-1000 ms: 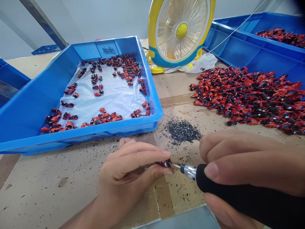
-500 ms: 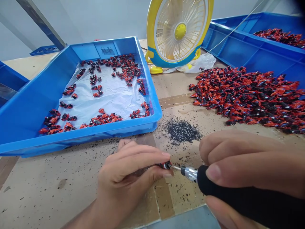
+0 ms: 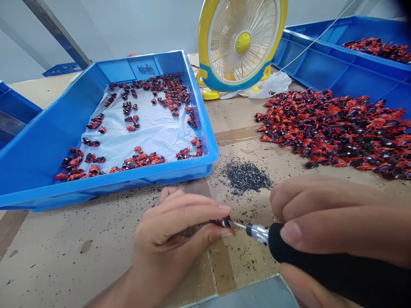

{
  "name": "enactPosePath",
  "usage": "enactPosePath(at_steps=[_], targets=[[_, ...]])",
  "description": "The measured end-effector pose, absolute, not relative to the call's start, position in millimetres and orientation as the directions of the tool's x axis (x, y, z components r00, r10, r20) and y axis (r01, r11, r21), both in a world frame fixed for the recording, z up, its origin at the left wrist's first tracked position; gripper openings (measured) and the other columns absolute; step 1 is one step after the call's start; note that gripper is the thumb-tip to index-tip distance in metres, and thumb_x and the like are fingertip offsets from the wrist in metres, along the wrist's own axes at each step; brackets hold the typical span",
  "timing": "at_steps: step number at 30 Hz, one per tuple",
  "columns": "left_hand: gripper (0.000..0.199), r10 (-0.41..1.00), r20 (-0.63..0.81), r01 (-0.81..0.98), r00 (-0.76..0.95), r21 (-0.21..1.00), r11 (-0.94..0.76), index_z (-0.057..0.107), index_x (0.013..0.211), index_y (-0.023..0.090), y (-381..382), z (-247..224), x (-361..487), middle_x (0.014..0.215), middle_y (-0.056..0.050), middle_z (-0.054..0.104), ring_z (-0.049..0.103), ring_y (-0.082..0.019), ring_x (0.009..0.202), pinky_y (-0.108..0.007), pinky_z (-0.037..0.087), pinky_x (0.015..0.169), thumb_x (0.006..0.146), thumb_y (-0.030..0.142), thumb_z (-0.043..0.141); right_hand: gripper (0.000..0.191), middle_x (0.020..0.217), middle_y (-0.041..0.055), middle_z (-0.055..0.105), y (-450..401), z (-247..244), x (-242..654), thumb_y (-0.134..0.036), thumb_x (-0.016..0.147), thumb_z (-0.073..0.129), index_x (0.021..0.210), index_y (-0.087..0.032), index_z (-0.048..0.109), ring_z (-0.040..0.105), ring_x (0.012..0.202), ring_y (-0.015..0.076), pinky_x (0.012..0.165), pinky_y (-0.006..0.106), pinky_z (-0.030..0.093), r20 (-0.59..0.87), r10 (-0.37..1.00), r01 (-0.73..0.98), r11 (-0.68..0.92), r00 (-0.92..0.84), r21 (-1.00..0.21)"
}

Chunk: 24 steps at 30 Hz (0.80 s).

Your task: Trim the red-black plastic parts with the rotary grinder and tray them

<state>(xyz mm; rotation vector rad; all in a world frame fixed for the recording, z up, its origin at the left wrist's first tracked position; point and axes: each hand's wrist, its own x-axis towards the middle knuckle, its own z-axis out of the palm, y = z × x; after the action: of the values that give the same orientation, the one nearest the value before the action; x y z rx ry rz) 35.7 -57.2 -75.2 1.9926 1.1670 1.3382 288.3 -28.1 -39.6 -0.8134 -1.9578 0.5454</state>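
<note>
Between the thumb and fingers of my left hand [image 3: 180,239] is a small red-and-black part [image 3: 223,222], its dark ringed end facing right. Most of that piece is hidden by the fingers. My right hand [image 3: 334,222] wraps around the thick black grip of a pen-like rotary tool [image 3: 259,234] with a silver collar. Its thin metal bit [image 3: 237,224] reaches left and touches the end of the part; whether the tip sits inside cannot be made out. Just beyond the hands lies a heap of fine black shavings [image 3: 247,176].
A blue tray [image 3: 201,164] at the left holds scattered red-and-black pieces on a white sheet. To the right is a large pile of similar pieces [image 3: 334,128], with blue bins [image 3: 324,60] behind. A yellow fan [image 3: 243,43] stands at the back of the cardboard-covered table [image 3: 64,244].
Both hands, the part and the tool appear very slightly farther right; the tray's contents shift a little in view too. The grip and the bit's contact look the same.
</note>
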Motion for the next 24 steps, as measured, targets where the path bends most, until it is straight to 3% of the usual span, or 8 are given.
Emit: enactPosePath(at_steps=[3, 5, 9, 13, 20, 24], targets=[[0.02, 0.845, 0.509, 0.389, 0.166, 0.753, -0.531, 0.085, 0.111, 0.03, -58.1, -75.5, 35.5, 0.098, 0.004, 0.088, 0.08, -0.016, 0.08, -0.037, 0.051, 0.077, 0.094, 0.021, 0.093, 0.015, 0.078, -0.004, 0.075, -21.4, -42.6, 305.3, -0.049, 0.108, 0.067, 0.11, -0.037, 0.075, 0.08, 0.079, 0.0145, 0.079, 0.027, 0.071, 0.503, 0.655, 0.323, 0.735, -0.563, -0.596], [0.02, 0.845, 0.507, 0.392, 0.169, 0.752, -0.53, 0.085, 0.111, 0.03, -58.3, -75.4, 35.3, 0.099, 0.004, 0.088, 0.08, -0.016, 0.081, -0.037, 0.05, 0.077, 0.095, 0.022, 0.092, 0.019, 0.082, -0.0035, 0.077, -18.8, -44.9, 312.8, -0.048, 0.104, 0.074, 0.121, -0.038, 0.072, 0.08, 0.081, 0.0166, 0.082, 0.032, 0.072, 0.509, 0.594, 0.306, 0.784, -0.623, -0.54], [0.017, 0.843, 0.509, 0.402, 0.175, 0.744, -0.533, 0.085, 0.111, 0.03, -57.8, -74.0, 35.1, 0.099, 0.005, 0.088, 0.079, -0.015, 0.079, -0.036, 0.05, 0.075, 0.096, 0.023, 0.09, 0.029, 0.079, -0.003, 0.073, -19.7, -47.5, 314.5, -0.051, 0.097, 0.083, 0.119, -0.035, 0.07, 0.078, 0.076, 0.0175, 0.079, 0.035, 0.071, 0.569, 0.577, 0.309, 0.808, -0.586, -0.501], [0.014, 0.846, 0.504, 0.398, 0.174, 0.75, -0.528, 0.085, 0.108, 0.029, -57.4, -73.2, 35.8, 0.1, 0.005, 0.088, 0.077, -0.013, 0.077, -0.035, 0.051, 0.074, 0.096, 0.024, 0.091, 0.025, 0.077, -0.0044, 0.072, -24.6, -43.2, 302.5, -0.049, 0.103, 0.077, 0.119, -0.034, 0.065, 0.075, 0.073, 0.0143, 0.077, 0.033, 0.07, 0.575, 0.592, 0.287, 0.794, -0.565, -0.536], [0.014, 0.843, 0.513, 0.388, 0.161, 0.752, -0.532, 0.086, 0.109, 0.03, -56.0, -74.8, 35.4, 0.098, 0.003, 0.089, 0.078, -0.015, 0.076, -0.036, 0.052, 0.072, 0.096, 0.025, 0.091, 0.03, 0.066, -0.006, 0.059, -34.0, -33.4, 271.3, -0.048, 0.103, 0.076, 0.088, -0.025, 0.064, 0.059, 0.056, 0.008, 0.059, 0.028, 0.06, 0.668, 0.688, 0.29, 0.726, -0.283, -0.624], [0.011, 0.84, 0.517, 0.388, 0.164, 0.749, -0.537, 0.086, 0.106, 0.03, -55.7, -72.1, 35.7, 0.098, 0.004, 0.09, 0.078, -0.014, 0.075, -0.035, 0.053, 0.072, 0.097, 0.026, 0.09, 0.018, 0.073, -0.0066, 0.068, -25.9, -36.8, 284.7, -0.042, 0.102, 0.079, 0.108, -0.029, 0.068, 0.066, 0.063, 0.0076, 0.068, 0.024, 0.065, 0.594, 0.635, 0.257, 0.76, -0.494, -0.597]])
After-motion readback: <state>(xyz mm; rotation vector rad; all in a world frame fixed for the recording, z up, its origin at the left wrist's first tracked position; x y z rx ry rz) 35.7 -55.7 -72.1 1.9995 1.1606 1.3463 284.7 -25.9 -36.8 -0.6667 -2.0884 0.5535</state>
